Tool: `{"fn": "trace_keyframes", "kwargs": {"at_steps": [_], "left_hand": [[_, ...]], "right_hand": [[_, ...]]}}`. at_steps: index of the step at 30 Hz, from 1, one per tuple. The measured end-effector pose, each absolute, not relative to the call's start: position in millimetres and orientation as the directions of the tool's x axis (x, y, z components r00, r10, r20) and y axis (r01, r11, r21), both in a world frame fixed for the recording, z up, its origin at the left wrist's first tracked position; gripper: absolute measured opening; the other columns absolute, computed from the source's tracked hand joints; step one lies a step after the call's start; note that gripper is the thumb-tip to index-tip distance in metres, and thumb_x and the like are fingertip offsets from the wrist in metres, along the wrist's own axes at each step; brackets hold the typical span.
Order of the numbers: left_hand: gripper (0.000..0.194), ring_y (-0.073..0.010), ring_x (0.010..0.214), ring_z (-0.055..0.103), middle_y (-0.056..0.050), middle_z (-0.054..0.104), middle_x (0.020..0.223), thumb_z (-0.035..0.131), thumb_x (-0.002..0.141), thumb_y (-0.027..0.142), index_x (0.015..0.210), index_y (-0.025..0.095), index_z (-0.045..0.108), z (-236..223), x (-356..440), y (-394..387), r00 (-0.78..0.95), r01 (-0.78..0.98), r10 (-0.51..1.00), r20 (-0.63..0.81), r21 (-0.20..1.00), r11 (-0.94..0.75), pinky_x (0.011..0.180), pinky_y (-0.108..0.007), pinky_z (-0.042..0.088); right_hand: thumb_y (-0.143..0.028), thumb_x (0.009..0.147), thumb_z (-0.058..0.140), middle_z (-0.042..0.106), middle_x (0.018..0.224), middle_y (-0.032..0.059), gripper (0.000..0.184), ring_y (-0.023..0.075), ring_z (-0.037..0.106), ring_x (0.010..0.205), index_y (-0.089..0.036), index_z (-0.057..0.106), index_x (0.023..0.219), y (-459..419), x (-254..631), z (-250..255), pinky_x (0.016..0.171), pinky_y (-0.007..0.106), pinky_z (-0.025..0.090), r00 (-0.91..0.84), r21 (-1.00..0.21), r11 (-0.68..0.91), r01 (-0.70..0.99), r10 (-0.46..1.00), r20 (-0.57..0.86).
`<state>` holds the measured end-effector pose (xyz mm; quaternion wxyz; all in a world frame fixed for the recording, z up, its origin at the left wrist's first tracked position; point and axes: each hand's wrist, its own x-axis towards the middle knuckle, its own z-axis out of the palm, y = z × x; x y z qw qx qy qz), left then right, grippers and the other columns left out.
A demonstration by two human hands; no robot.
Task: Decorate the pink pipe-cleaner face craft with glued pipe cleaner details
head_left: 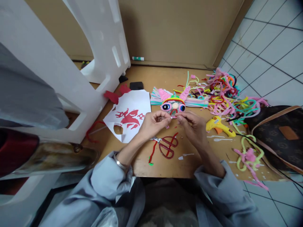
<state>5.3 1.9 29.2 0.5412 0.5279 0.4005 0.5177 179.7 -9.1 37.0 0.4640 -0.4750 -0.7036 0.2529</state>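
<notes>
My left hand (155, 123) and my right hand (192, 126) are raised over the table with thumbs and fingers pinched close together. Between the fingertips is something too small to name; a whitish speck shows there. Just beyond them lies a pipe-cleaner animal face (175, 106) with big black-and-blue eyes, pink ears and a red-and-yellow band, its lower part partly hidden by my hands. Behind it stretches a bundle of straight pale pipe cleaners (196, 102). Red-handled scissors (167, 147) rest below my hands, beside a red pipe-cleaner strip (152, 153) with green ends.
A yellow glue gun (220, 126) lies right of my right hand. Tangled pipe cleaners (224, 91) heap up behind it, near a brown handbag (279, 135). At left are cut white paper with red shapes (132, 97) and a white plastic frame (94, 28). A black item (136, 85) lies behind the paper.
</notes>
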Motion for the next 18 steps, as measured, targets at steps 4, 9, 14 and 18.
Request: {"fn": "trace_keyframes", "kwargs": {"at_steps": [4,9,14,18], "left_hand": [[0.010,-0.0120,0.060,0.062,-0.003,0.070,0.067,0.075,0.072,0.024,0.074,0.015,0.072,26.7,5.3,0.5,0.178,-0.024,0.974,0.138,0.990,-0.136,0.061,-0.023,0.047],[0.006,-0.0128,0.066,0.061,-0.003,0.071,0.069,0.073,0.074,0.021,0.071,0.016,0.072,28.3,5.2,-1.5,0.209,0.054,0.958,0.195,0.976,-0.210,0.066,-0.023,0.048],[0.010,-0.0123,0.064,0.063,-0.003,0.071,0.072,0.076,0.071,0.022,0.079,0.015,0.073,25.6,6.9,-0.6,0.204,-0.056,0.969,0.137,0.990,-0.129,0.064,-0.023,0.049],[0.010,-0.0122,0.063,0.064,-0.002,0.071,0.071,0.071,0.072,0.017,0.081,0.016,0.073,25.6,7.5,-0.1,0.188,-0.166,0.973,0.132,0.981,-0.101,0.063,-0.024,0.051]], "right_hand": [[-0.029,0.089,0.060,0.067,0.080,0.0047,0.017,0.0152,0.057,0.068,-0.020,0.075,0.086,-7.6,180.2,38.0,0.062,0.028,0.043,-0.193,-0.736,0.453,0.503,0.889,0.416],[-0.029,0.085,0.063,0.062,0.074,0.0025,0.016,0.0125,0.050,0.062,-0.019,0.073,0.080,-4.6,180.5,33.8,0.059,0.026,0.040,-0.214,-0.739,0.442,0.508,0.896,0.389],[-0.038,0.080,0.066,0.058,0.067,0.0005,0.020,0.0118,0.048,0.060,-0.019,0.069,0.075,-4.3,179.8,34.3,0.054,0.025,0.036,-0.136,-0.892,0.285,0.351,0.958,0.253],[-0.045,0.071,0.072,0.053,0.057,-0.0036,0.027,0.0080,0.039,0.050,-0.018,0.067,0.073,-4.2,179.5,36.7,0.048,0.024,0.031,-0.109,-0.989,0.065,0.136,0.993,0.050]]}}
